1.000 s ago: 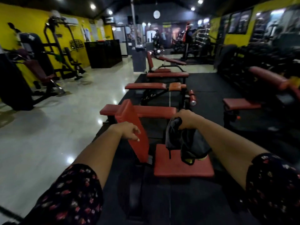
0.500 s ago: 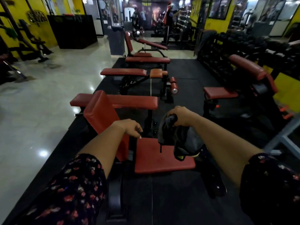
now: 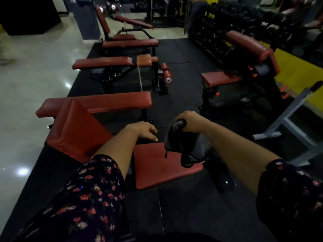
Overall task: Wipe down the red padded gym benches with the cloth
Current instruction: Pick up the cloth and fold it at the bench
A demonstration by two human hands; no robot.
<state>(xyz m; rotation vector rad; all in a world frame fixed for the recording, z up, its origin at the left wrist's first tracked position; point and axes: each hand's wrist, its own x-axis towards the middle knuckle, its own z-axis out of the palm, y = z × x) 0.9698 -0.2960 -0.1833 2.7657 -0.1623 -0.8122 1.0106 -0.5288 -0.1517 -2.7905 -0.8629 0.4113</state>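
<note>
My right hand (image 3: 189,120) grips a dark grey cloth (image 3: 188,145) by its top; the cloth hangs down over the right edge of a red seat pad (image 3: 157,168) just below me. The tilted red backrest (image 3: 76,130) of the same bench rises to the left. My left hand (image 3: 146,131) hovers above the seat's far edge with fingers loosely curled, holding nothing. Beyond it a flat red bench (image 3: 97,103) lies crosswise, and further red benches (image 3: 103,62) line up behind on the black mat.
A red preacher-style bench (image 3: 220,79) with a padded armrest (image 3: 248,45) stands to the right. A grey metal frame (image 3: 286,123) sits at the far right, and dumbbell racks (image 3: 218,28) fill the back right. Shiny pale floor (image 3: 29,75) spreads on the left.
The view has tipped downward and moved closer to the nearest bench. Both hands keep their pose, the right still holding the cloth above the seat pad.
</note>
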